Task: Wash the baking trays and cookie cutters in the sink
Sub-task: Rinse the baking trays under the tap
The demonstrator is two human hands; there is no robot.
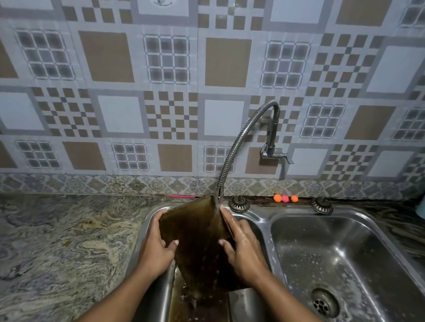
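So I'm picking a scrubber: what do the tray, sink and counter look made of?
Tray: probably metal, thin and rigid, with a dark brownish, baked-on-looking finish. Sink: stainless steel by its look, silvery with bright reflections. Counter: looks like polished stone, swirled grey-beige veining; could be an imitation.

A dark brown baking tray (193, 237), silver steel sink (352, 265), swirled grey-beige countertop (43, 235), brown-and-white checkered wall tiles (162, 78).
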